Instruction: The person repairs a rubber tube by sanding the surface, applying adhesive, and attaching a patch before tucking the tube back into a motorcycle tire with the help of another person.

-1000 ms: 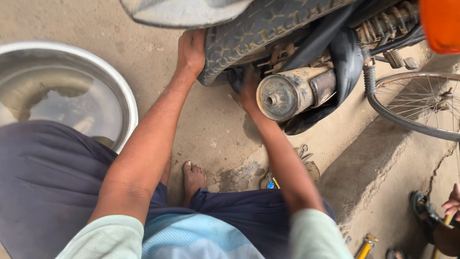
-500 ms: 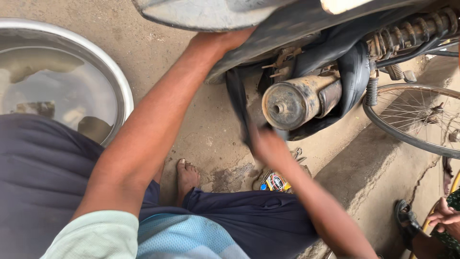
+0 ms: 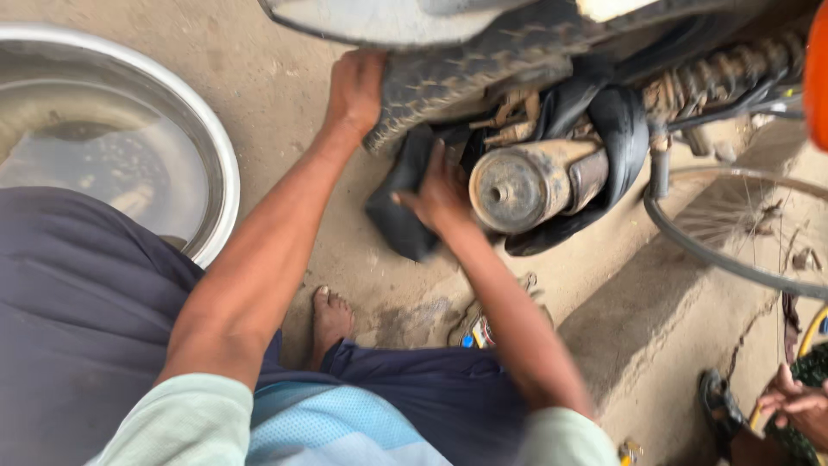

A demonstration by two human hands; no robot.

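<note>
Two bare hands are on the back wheel of a motorbike, seen from the head camera looking straight down. Left hand [image 3: 355, 86] is clamped over the knobbly tyre [image 3: 483, 73] near the top of the frame, fingers wrapped over the tread and the arm stretched out straight from the lower left. Right hand [image 3: 442, 192] is lower and a bit blurry, fingers closed on a black inner tube [image 3: 405, 203] that hangs out of the tyre in a loose fold down toward the ground. More of that tube loops round the right side of the exhaust [image 3: 530, 185], whose dusty round end faces the camera just beside the right hand, pretty much touching it. A rusty shock spring [image 3: 724, 73] sits up in the top right, behind the exhaust. Over at the left edge there's a big metal basin [image 3: 220, 185] with murky water in it, well apart from the wheel. A bare foot [image 3: 330, 319] rests on the sandy ground [image 3: 259, 69] between the two arms. At the right edge a spoked bicycle wheel [image 3: 733, 259] lies on the dirt, and in the bottom right corner somebody else's hand [image 3: 798, 401] pokes in, too cropped to tell what it's doing.
</note>
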